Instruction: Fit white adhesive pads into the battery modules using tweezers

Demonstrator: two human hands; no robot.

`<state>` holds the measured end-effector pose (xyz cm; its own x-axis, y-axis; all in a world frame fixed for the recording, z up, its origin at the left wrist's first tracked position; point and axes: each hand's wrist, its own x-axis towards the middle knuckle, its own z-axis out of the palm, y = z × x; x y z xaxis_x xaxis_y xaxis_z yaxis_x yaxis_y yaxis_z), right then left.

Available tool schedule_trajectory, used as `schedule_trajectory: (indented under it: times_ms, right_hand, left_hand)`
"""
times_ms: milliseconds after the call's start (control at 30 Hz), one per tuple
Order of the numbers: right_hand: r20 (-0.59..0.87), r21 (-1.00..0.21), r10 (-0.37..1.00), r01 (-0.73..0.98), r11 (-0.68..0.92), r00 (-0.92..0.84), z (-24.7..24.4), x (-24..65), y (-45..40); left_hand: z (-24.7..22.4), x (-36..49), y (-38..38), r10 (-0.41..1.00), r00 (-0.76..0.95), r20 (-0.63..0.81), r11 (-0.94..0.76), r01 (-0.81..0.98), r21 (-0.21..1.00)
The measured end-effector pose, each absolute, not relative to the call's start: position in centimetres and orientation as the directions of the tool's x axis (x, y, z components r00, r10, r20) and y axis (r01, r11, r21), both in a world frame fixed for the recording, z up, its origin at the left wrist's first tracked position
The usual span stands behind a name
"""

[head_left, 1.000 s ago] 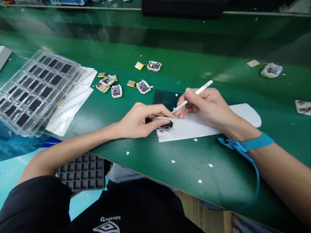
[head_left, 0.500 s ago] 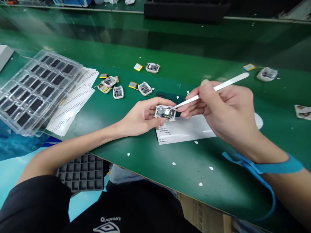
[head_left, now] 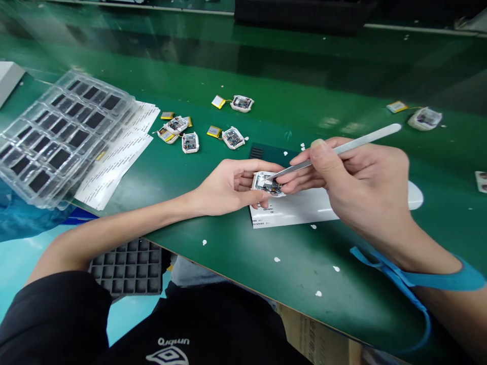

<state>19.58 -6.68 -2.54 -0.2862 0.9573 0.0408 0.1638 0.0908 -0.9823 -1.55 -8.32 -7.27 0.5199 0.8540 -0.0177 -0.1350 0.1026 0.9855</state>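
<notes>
Partly hiding, with the right hand [head_left: 353, 177], the right end of a small, rounded, white-rimmed casing with exposed circuit board [head_left: 271, 187] at the centre of the frame, and pinching between thumb and fingertips a slim silver metal tool [head_left: 367, 138], with its tip hard to make out against the board. Gripped at near and far edges by thumb and fingers of the left hand [head_left: 230, 186], and turned more towards the camera than one second ago. Lying long-axis left to right, dipping slightly rightward.
</notes>
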Motion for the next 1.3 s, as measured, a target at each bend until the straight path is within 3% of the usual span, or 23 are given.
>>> schedule_trajectory:
  times_ms: [367, 933, 1167, 1300]
  right_hand:
    - [0.000, -0.997, 0.962, 0.077, 0.022, -0.274, -3.2, 19.7, -6.3]
    - [-0.011, -0.994, 0.949, 0.110, 0.025, -0.316, -3.3, 19.6, -6.3]
    - [0.086, -0.977, 0.940, 0.158, 0.145, -0.330, -3.2, 19.5, -6.5]
    - [0.168, -0.949, 0.906, 0.184, 0.254, -0.388, -2.6, 19.7, -6.4]
  left_hand:
    - [-7.4, -1.5, -8.5, 0.864, 0.503, -0.030, 0.122, -0.152, 0.981]
    - [-7.2, -1.7, -8.3, 0.862, 0.507, -0.032, 0.092, -0.094, 0.991]
    - [-6.3, -1.6, -8.4, 0.885, 0.441, -0.150, 0.238, -0.151, 0.959]
    - [-5.9, -1.3, -8.6, 0.890, 0.439, -0.123, 0.230, -0.199, 0.953]
